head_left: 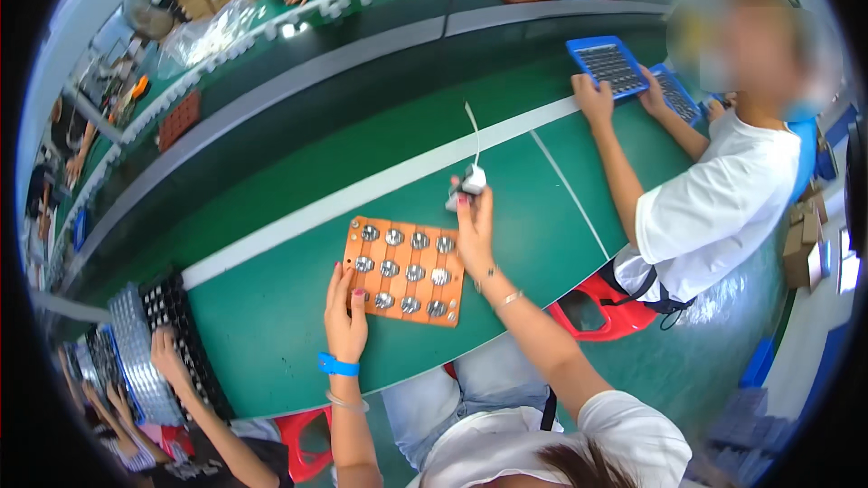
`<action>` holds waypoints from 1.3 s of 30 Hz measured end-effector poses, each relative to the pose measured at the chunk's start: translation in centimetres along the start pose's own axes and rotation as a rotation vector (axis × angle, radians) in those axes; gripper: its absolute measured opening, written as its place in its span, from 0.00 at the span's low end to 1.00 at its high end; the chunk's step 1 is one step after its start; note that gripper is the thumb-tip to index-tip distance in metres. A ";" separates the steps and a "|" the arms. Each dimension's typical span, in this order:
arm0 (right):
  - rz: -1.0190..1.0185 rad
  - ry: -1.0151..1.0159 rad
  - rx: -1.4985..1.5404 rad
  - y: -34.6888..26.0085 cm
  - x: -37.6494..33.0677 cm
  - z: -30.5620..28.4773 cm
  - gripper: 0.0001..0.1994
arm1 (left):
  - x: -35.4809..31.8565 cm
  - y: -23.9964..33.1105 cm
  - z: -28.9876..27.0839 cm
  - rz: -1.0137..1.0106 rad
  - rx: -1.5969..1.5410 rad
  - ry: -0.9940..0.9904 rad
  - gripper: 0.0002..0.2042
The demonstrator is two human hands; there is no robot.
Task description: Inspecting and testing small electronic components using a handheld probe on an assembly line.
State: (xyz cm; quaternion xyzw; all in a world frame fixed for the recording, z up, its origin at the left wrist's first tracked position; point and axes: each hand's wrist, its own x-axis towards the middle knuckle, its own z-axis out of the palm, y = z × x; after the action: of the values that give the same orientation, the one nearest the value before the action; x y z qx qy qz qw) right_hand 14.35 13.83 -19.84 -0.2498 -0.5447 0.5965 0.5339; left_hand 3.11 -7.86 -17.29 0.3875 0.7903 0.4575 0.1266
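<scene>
An orange tray (398, 285) lies on the green table in front of me, with rows of shiny round metal parts (414, 273) seated in it. My left hand (346, 321) grips the tray's left edge, its thumb resting on top. Just beyond the tray's upper right corner, my right hand (476, 230) pinches a small white and dark piece (473, 181) between thumb and fingers. A thin white cable (475, 131) sticks up from that piece. Part of the piece is hidden by my fingers.
A co-worker (723, 181) on the right holds a blue-framed tray (608, 68). Another worker's hand (169, 357) touches stacked black trays (176, 325) at the left. Past the white table strip (380, 183) runs a green conveyor (325, 145). Red stools (601, 312) stand by the table.
</scene>
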 end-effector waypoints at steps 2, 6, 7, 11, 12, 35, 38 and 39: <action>0.019 -0.148 0.001 1.8 3.5 1.5 0.20 | -1.0 1.0 -0.5 -0.108 -0.036 0.060 0.16; -0.020 -0.315 -0.065 2.6 8.2 4.1 0.18 | 0.3 1.0 -1.6 -0.138 -0.241 0.018 0.18; 0.026 -0.330 -0.078 2.5 8.5 4.2 0.17 | 1.2 0.9 -2.1 -0.177 -0.218 0.007 0.19; 0.044 -0.429 -0.150 1.9 7.2 4.7 0.17 | 5.8 -0.5 -3.3 0.093 0.106 0.084 0.20; 0.045 -0.433 -0.144 1.2 6.4 4.9 0.18 | 6.6 -1.0 -3.3 0.152 0.130 0.006 0.20; 0.188 -0.714 -0.146 -2.8 2.1 4.3 0.18 | 10.8 2.5 -2.2 0.381 -0.199 -0.186 0.24; 0.204 -0.700 -0.101 -2.9 1.8 4.5 0.19 | 10.8 2.4 -2.1 0.363 -0.165 -0.168 0.25; 0.243 -0.676 -0.028 -3.0 1.7 4.6 0.19 | 10.8 2.3 -2.0 0.362 -0.166 -0.167 0.25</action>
State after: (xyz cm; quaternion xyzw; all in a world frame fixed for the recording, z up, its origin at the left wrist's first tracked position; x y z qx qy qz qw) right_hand 10.89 13.15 -15.30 -0.1085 -0.6651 0.6969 0.2455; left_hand -4.05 -0.62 -12.62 0.5479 0.6541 0.5027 0.1386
